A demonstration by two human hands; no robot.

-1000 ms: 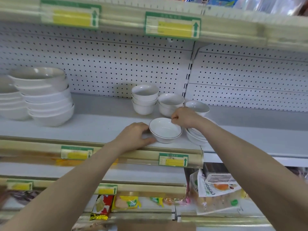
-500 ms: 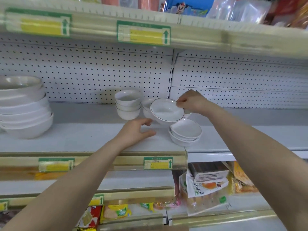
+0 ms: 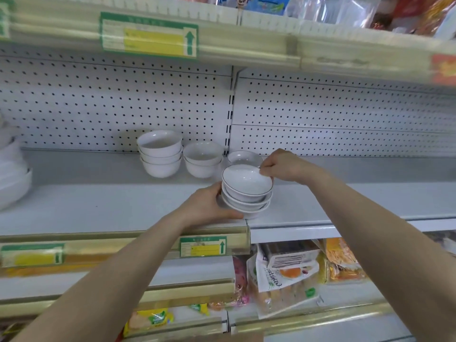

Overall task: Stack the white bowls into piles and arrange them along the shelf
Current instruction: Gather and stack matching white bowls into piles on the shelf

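A small white bowl with a dark rim (image 3: 246,180) sits on top of a short pile of shallow white bowls (image 3: 246,206) near the front edge of the white shelf (image 3: 98,208). My right hand (image 3: 281,166) pinches the top bowl's far right rim. My left hand (image 3: 209,206) cups the left side of the pile. Behind stand a pile of three deeper bowls (image 3: 160,154), a pile of two (image 3: 202,159) and a single bowl (image 3: 244,157).
Large white bowls (image 3: 12,178) are stacked at the far left edge. A pegboard wall (image 3: 333,114) backs the shelf, with an upper shelf edge and price tag (image 3: 148,35) overhead. Packaged food (image 3: 286,275) fills the lower shelves.
My right hand lifted the dark-rimmed bowl off the shelf front, carried it right and set it on the shallow pile. My left hand moved from the shelf to the pile's left side.
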